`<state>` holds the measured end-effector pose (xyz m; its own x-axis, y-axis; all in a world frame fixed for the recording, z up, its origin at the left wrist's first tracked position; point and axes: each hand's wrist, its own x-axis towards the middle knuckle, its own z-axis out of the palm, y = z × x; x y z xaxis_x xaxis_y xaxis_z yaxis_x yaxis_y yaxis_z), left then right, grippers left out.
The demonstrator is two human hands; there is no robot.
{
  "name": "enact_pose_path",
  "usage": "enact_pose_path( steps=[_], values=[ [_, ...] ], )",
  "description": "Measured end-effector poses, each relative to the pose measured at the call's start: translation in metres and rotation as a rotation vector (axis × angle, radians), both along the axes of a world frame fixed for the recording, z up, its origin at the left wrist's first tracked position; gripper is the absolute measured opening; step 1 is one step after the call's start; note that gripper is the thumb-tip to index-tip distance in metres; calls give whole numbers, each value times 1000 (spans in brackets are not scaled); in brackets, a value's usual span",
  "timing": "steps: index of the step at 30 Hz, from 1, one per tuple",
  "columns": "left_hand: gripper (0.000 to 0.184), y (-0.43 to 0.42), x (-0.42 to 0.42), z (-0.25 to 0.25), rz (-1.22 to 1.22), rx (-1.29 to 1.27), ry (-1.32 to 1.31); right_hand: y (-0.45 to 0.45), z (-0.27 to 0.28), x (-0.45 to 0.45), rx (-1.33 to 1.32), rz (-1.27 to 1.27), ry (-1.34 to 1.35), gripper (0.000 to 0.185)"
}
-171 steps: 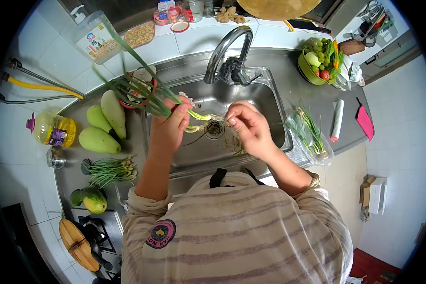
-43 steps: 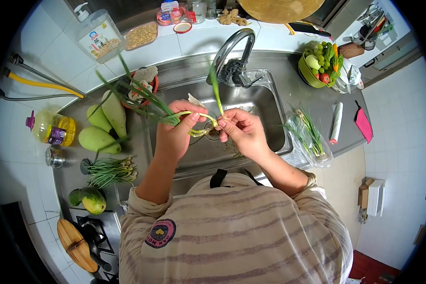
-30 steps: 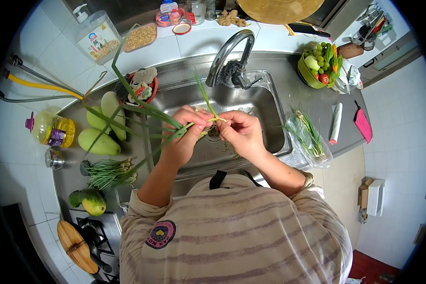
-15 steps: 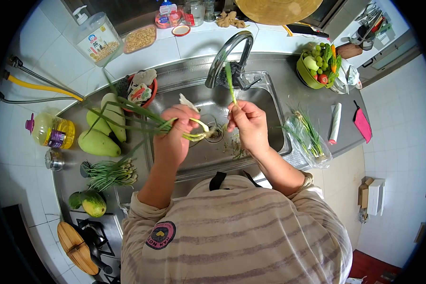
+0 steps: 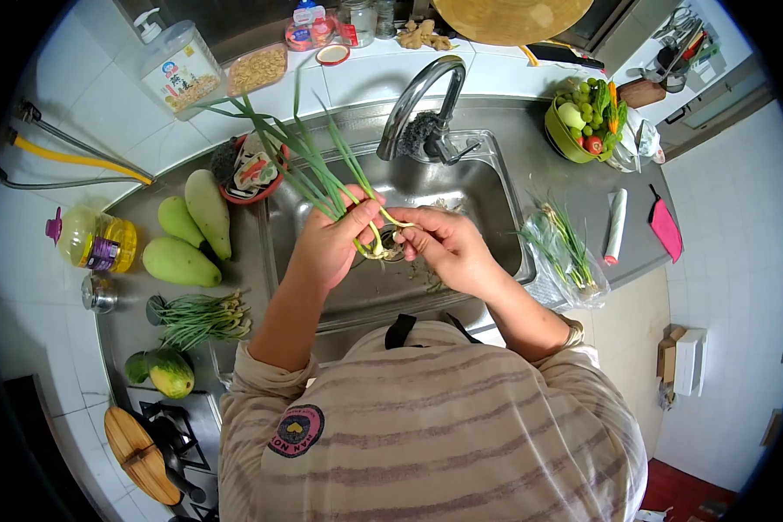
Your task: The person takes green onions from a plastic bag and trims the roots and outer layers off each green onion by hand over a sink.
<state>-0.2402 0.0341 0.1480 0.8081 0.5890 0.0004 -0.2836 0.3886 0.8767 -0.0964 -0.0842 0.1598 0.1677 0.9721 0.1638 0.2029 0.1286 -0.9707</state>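
Above the sink (image 5: 503, 196), my left hand (image 5: 329, 239) is closed round a few spring onions (image 5: 309, 174). Their green leaves fan toward the back left and their pale root ends hang over the drain. The fingertips of my right hand (image 5: 451, 248) pinch the white end of one spring onion that stretches across from the left hand. Peeled scraps (image 5: 435, 280) lie on the sink bottom. A trimmed-looking bunch of spring onions (image 5: 204, 320) rests on the counter at left. More spring onions (image 5: 565, 244) lie on a clear plastic bag (image 5: 590, 291) at right.
A faucet (image 5: 422, 96) arches over the sink's back edge. Left of the sink are a red bowl (image 5: 276, 184), pale green gourds (image 5: 181, 263) and an oil bottle (image 5: 104, 242). At right stand a green basket of produce (image 5: 574, 143), a white roll (image 5: 616, 226) and a pink cloth (image 5: 665, 224).
My right hand has moved down and left, from holding a spring onion upright near the faucet to pinching one beside my left hand. The leaves in my left hand now point more upward.
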Motion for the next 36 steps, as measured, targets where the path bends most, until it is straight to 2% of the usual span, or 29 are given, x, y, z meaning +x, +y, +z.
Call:
enact_pose_path(
  steps=[2,3,12,14,16,17,20,23,24,25,27,29,30,31,32,33,35,36],
  values=[
    [15,-1,1,4,30,-22,-14,-2,0,2,-80,-32,170,22],
    [15,-3,2,6,71,-25,-12,-2,0,2,-80,-32,171,22],
    [12,-3,-2,0,123,-1,-101,3,-5,0,1,-131,-1,15],
    [12,-6,-2,-2,135,38,-137,5,-7,2,82,-234,-193,12],
    [7,-10,0,-6,182,352,-85,9,-13,3,117,-283,-184,12],
    [7,-16,2,-7,181,356,-88,12,-16,3,151,-331,-174,11],
    [6,-33,12,-9,335,648,-121,18,-27,1,177,-388,-152,10],
    [8,-37,13,-21,389,784,-74,24,-31,-5,114,-432,-23,9],
    [11,-44,16,-30,365,768,-189,30,-35,-5,135,-474,-4,9],
    [15,-49,14,-19,250,819,-162,36,-41,3,135,-480,-3,9],
    [7,-56,27,-28,316,745,-336,51,-52,17,69,-427,172,11],
    [6,-48,18,-18,260,150,-174,47,-40,26,30,-360,161,14],
    [7,-37,14,-20,232,16,-191,44,-37,31,7,-317,127,17],
    [7,-31,12,-18,237,17,-190,41,-34,36,-17,-272,93,22],
    [7,-27,10,-17,268,-89,-160,35,-30,38,26,-315,-65,30],
    [7,-26,8,-15,300,-198,-130,29,-24,39,23,-306,-64,30],
    [8,-28,5,-11,293,-205,-103,20,-15,39,62,-328,-293,31],
    [8,-28,5,-10,297,-231,-115,21,-23,38,251,-302,-247,27]
  ],
)
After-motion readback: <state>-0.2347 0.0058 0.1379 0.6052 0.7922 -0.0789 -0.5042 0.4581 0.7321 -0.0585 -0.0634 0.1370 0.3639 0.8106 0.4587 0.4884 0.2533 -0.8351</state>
